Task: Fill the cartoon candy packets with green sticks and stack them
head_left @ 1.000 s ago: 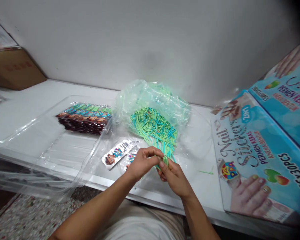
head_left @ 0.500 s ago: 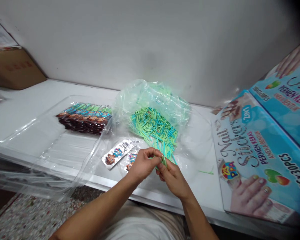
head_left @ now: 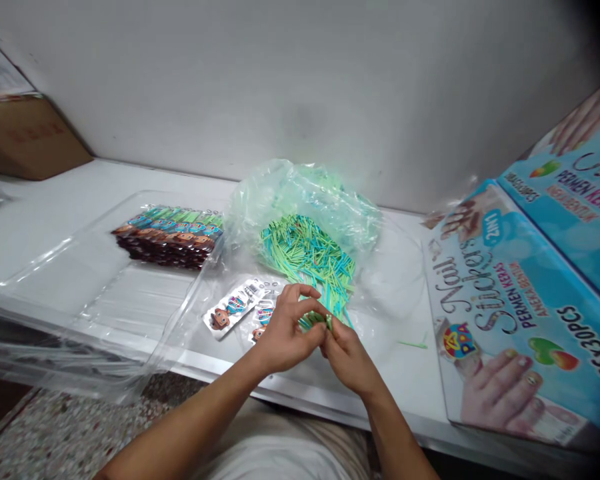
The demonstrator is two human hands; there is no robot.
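The left hand (head_left: 285, 333) has lifted its fingers; both it and the right hand (head_left: 347, 353) pinch green sticks (head_left: 316, 320), sorting continues

Sticks (head_left: 307, 257) in bag (head_left: 305, 200), bench (head_left: 55, 207) centre; sticker cards (head_left: 233, 307) before it; packet stack (head_left: 170, 237) left; boxes (head_left: 515, 307) right.

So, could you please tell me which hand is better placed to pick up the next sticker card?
Probably the left hand: it sits right beside the sticker cards, while the right hand lies farther off.
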